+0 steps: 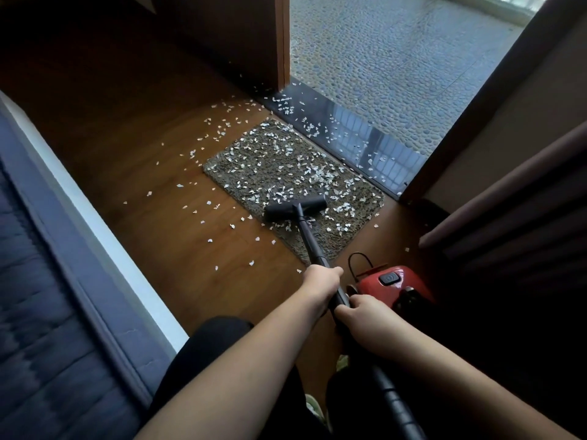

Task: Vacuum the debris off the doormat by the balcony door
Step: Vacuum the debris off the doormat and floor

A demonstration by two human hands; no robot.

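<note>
A grey-brown shaggy doormat (286, 173) lies on the wooden floor in front of the balcony door sill, strewn with several white paper scraps (313, 171). The black vacuum floor head (295, 207) sits on the mat's near edge. Its black wand (309, 241) runs back toward me. My left hand (320, 282) grips the wand further down, and my right hand (365, 315) holds it just behind, near the hose (394, 404). The red vacuum body (392, 282) stands on the floor to the right of my hands.
More white scraps lie on the wood floor (197, 198) left of the mat and on the dark sill (355, 134). A bed edge (79, 236) runs along the left. A dark curtain (514, 236) hangs at right. Beyond the sill is the pebbled balcony floor (397, 52).
</note>
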